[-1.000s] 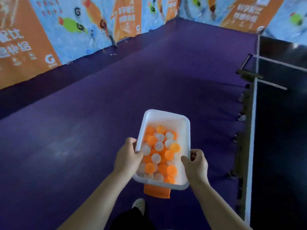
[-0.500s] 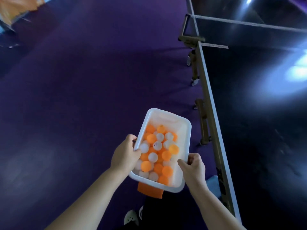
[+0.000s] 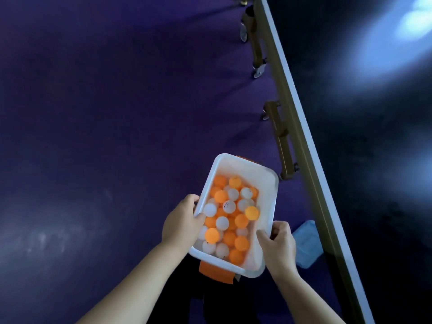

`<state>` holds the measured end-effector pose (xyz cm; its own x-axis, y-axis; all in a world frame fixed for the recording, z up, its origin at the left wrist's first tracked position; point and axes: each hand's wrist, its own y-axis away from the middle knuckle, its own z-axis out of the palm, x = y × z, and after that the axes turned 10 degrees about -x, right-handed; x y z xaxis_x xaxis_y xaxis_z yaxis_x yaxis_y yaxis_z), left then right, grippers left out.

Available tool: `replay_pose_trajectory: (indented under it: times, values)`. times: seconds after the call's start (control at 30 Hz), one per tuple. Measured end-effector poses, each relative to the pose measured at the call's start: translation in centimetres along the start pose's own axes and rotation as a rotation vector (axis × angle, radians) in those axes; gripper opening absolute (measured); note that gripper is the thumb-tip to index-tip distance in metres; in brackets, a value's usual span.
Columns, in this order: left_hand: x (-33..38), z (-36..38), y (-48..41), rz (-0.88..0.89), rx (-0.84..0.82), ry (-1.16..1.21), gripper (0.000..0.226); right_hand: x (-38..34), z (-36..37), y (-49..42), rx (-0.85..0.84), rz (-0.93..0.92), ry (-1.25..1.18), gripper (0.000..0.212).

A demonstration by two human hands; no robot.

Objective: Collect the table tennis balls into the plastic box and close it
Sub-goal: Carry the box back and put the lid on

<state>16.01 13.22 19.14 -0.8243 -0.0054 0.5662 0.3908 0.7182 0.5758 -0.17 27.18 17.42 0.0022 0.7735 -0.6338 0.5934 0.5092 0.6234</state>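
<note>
Purple flooring (image 3: 117, 113) lay under the lidless white rectangular plastic box (image 3: 247, 169) of orange and white table tennis balls (image 3: 230, 216), long axis running near-to-far, left hand (image 3: 181, 222) and right hand (image 3: 279, 245) gripping its side rims.

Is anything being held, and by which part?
The box of balls: left hand grips its left rim, right hand its right rim.

Colours: white rectangular plastic box (image 3: 267, 202), plain; round plastic table tennis balls (image 3: 241, 220), mixed orange and white, one white dark-speckled; flat orange tab (image 3: 215, 273); purple floor mat (image 3: 117, 113); pale blue plastic slab (image 3: 307, 244); black tabletop (image 3: 374, 136), white edge.
</note>
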Motion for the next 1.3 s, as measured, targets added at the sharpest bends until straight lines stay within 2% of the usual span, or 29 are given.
replay_pose_trajectory:
  times: [0.1, 0.23, 0.4, 0.53, 0.67, 0.87, 1.1, 1.17, 1.3]
  values:
    - [-1.9, 3.4, -5.7, 0.024, -0.088, -0.032, 0.028, 3.4, 2.7, -5.0, 0.075, 0.096, -0.041, 0.016]
    - [-5.2, 8.9, -13.5, 0.052, -0.187, -0.079, 0.031, 8.8, 6.6, -11.6, 0.203, 0.089, -0.006, 0.015]
    - [-10.1, 17.2, -23.1, 0.119, -0.268, -0.106, 0.028, 16.4, 10.9, -20.7, 0.275, 0.09, 0.021, 0.021]
    - [-13.1, 24.4, -29.6, 0.176, -0.29, -0.164, 0.025, 23.0, 13.2, -27.4, 0.34, 0.099, 0.077, 0.024]
    - [-15.2, 31.2, -34.4, 0.266, -0.271, -0.238, 0.037, 28.5, 14.5, -32.6, 0.424, 0.082, 0.106, 0.025]
    - [-17.2, 38.5, -38.2, 0.394, -0.281, -0.244, 0.033, 35.4, 15.6, -36.5, 0.547, 0.054, 0.015, 0.02]
    - [-17.1, 42.7, -40.1, 0.589, -0.334, -0.32, 0.024, 40.2, 15.4, -37.5, 0.659, 0.044, -0.083, 0.019]
    - [-17.4, 43.4, -40.5, 0.589, -0.346, -0.331, 0.019, 41.2, 15.7, -37.7, 0.675, 0.049, -0.084, 0.018]
    - [-17.6, 45.0, -40.2, 0.562, -0.363, -0.273, 0.028, 42.7, 16.0, -38.1, 0.715, 0.093, -0.106, 0.016]
